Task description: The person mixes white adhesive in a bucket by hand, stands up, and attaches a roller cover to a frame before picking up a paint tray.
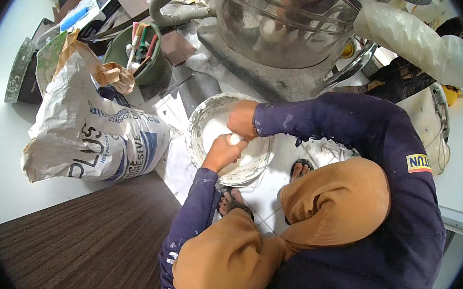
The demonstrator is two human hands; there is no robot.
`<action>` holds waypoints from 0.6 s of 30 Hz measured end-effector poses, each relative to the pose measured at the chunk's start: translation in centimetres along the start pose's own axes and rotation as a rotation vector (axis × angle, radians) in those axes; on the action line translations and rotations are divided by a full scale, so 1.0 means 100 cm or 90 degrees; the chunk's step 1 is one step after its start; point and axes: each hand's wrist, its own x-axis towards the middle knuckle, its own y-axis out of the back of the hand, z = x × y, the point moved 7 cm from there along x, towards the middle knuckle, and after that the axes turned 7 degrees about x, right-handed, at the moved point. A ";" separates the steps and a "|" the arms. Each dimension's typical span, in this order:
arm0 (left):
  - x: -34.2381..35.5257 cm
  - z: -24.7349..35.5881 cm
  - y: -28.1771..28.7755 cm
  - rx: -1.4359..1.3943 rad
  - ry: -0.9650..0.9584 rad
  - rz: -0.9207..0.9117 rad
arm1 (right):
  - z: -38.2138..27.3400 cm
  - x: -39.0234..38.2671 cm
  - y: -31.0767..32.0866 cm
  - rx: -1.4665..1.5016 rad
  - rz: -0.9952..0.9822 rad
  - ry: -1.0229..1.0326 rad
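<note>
My right hand point(240, 119) and my left hand point(221, 152) are close together over a white, crusted bucket point(199, 161) with pale material inside. Both have curled fingers around a small white object point(235, 138), perhaps the end of a handle; my right hand is above, my left just below it. What lies under my fingers is mostly hidden. The bucket stands on pale floor tiles point(271, 218) in front of my sandalled feet.
A large paper sack point(94, 145) stands left, above dark wood point(75, 251). Behind are a green tub point(155, 60) of tools, scrap boards, and a metal vacuum canister point(280, 13) with grey hoses. Rolled plastic sheeting point(415, 46) and clutter lie at the right.
</note>
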 end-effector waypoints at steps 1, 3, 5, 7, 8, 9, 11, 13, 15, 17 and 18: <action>-0.007 0.016 0.010 0.173 -0.147 0.139 | 0.008 -0.004 -0.004 0.057 -0.033 -0.091; -0.031 0.053 0.008 0.285 -0.243 0.218 | 0.028 -0.011 -0.027 0.159 -0.168 -0.178; -0.043 0.063 0.002 0.413 -0.374 0.326 | 0.046 -0.017 -0.061 0.322 -0.374 -0.229; -0.047 0.057 -0.014 0.583 -0.489 0.446 | 0.042 -0.028 -0.061 0.490 -0.374 -0.271; -0.049 0.060 -0.016 0.584 -0.488 0.444 | 0.040 -0.034 -0.063 0.661 -0.366 -0.310; -0.048 0.061 -0.017 0.563 -0.451 0.409 | 0.039 -0.038 -0.065 0.663 -0.366 -0.310; -0.051 0.063 -0.013 0.549 -0.408 0.383 | 0.016 -0.036 -0.065 0.816 -0.418 -0.223; -0.032 0.058 -0.017 0.614 -0.313 0.328 | 0.003 -0.051 -0.047 0.944 -0.304 -0.162; -0.019 0.059 -0.019 0.643 -0.292 0.297 | 0.013 -0.046 -0.070 0.801 -0.301 -0.261; -0.012 0.058 -0.012 0.667 -0.268 0.289 | 0.021 -0.030 -0.077 0.558 -0.284 -0.367; -0.012 0.056 -0.010 0.671 -0.262 0.291 | 0.014 -0.026 -0.073 0.559 -0.284 -0.359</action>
